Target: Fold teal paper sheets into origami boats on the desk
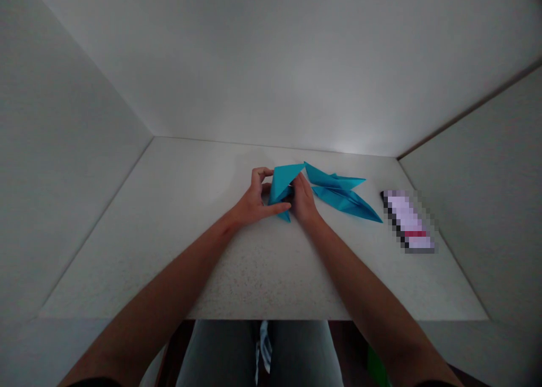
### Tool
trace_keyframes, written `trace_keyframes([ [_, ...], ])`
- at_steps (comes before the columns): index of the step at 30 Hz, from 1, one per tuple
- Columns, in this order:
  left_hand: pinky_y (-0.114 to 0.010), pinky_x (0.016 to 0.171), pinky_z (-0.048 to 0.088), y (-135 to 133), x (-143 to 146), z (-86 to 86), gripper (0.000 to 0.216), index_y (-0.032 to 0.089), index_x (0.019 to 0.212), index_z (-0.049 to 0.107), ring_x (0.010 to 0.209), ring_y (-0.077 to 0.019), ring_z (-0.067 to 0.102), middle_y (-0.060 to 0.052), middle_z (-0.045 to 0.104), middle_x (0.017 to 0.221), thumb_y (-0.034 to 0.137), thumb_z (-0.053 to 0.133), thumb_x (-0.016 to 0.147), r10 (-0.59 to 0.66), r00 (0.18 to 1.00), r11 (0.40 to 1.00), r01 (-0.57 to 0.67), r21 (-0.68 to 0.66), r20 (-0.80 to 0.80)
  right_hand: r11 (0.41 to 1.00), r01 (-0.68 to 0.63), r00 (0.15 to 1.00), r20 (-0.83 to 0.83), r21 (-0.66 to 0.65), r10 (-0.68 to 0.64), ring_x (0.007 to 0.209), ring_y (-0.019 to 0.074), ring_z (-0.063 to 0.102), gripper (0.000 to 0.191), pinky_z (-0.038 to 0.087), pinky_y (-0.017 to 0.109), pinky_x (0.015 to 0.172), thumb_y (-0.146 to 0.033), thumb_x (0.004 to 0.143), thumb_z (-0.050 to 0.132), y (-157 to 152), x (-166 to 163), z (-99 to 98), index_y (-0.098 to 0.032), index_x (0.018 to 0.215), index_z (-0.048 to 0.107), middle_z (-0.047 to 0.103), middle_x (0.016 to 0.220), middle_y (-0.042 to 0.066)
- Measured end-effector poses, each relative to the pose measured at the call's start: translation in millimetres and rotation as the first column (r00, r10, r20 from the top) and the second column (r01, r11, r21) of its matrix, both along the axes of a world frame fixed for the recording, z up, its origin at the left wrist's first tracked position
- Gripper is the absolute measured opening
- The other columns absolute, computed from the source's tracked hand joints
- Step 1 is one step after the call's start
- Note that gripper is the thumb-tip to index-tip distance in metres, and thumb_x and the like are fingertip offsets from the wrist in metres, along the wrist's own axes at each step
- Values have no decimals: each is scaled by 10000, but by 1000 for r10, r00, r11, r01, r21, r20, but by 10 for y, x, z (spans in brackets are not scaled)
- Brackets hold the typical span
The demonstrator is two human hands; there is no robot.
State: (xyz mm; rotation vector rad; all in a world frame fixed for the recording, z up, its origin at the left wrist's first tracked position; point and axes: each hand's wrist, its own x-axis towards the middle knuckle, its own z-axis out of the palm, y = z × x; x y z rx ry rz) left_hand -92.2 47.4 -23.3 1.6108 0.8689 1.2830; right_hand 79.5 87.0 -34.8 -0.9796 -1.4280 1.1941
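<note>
A folded piece of blue paper [283,185] stands between my two hands near the middle of the white table [178,217]. My left hand [253,201] grips its left side, thumb and fingers curled round the fold. My right hand [303,200] pinches its right side. Just to the right lie two other folded blue paper shapes [344,195], long and pointed, flat on the table and apart from my hands.
A phone [407,220] with a lit, blurred screen lies at the right, near the table's right wall. White walls close the table on the left, back and right. My legs in grey trousers show below the near edge.
</note>
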Motion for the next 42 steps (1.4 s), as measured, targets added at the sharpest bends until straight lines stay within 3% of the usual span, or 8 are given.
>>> trace_keyframes([
  [4,-433,991,633,8,26,-29,933,320,1515,306,1258,-303,678,-171,517,1504,540,890,822,1,1000,1000,-1,9,-20,998,-44,999,2,34,44,641,160,564,478,450,281,542,-722,1048,491,-9,-26,57,-277,1085,660,649,836,9],
  [10,-418,966,623,27,-39,-31,792,307,1544,329,1139,-245,683,-146,534,1474,529,769,924,137,990,991,-136,7,-44,998,-43,999,-9,51,44,481,138,436,452,365,294,471,-673,1072,476,14,-12,13,-270,907,598,487,642,-37],
  [16,-401,1037,564,58,-282,75,673,256,1455,504,1288,-280,611,-128,598,1433,495,779,890,226,960,974,-225,26,-166,977,-68,992,117,201,45,663,164,536,509,486,325,644,-524,1061,496,27,14,108,-240,642,541,578,813,30],
  [19,-379,995,570,93,-430,128,541,230,1325,614,1130,-246,676,-92,688,1273,498,770,882,179,964,980,-192,-49,-199,963,-80,989,140,256,45,815,205,585,521,512,362,782,-429,1036,494,16,34,176,-240,550,503,582,813,49],
  [23,-353,898,601,156,-580,157,494,216,1243,674,1001,-227,716,-81,730,1173,562,720,893,143,979,978,-162,-133,-143,961,-137,988,109,239,113,820,209,573,505,526,373,783,-424,987,521,5,59,177,-244,516,508,581,819,60],
  [27,-345,886,614,213,-639,129,458,213,1150,718,1067,-245,721,-83,756,1177,594,706,895,272,951,953,-287,-97,-143,966,-184,982,-6,183,188,765,204,562,499,552,369,683,-455,940,526,23,46,91,-250,491,452,566,816,73],
  [34,-240,677,577,255,-599,25,396,248,1194,666,854,-151,713,-61,742,1130,539,723,933,514,847,851,-523,-41,-137,966,-222,970,-66,135,233,873,248,639,450,610,395,685,-417,879,516,75,12,28,-255,474,408,623,893,111],
  [42,-246,654,575,226,-618,37,327,238,1208,609,864,-159,726,-76,745,1188,403,707,943,585,796,803,-595,-23,-156,963,-216,974,-40,160,225,902,257,650,444,618,415,734,-407,869,529,57,19,69,-252,462,438,655,945,107],
])
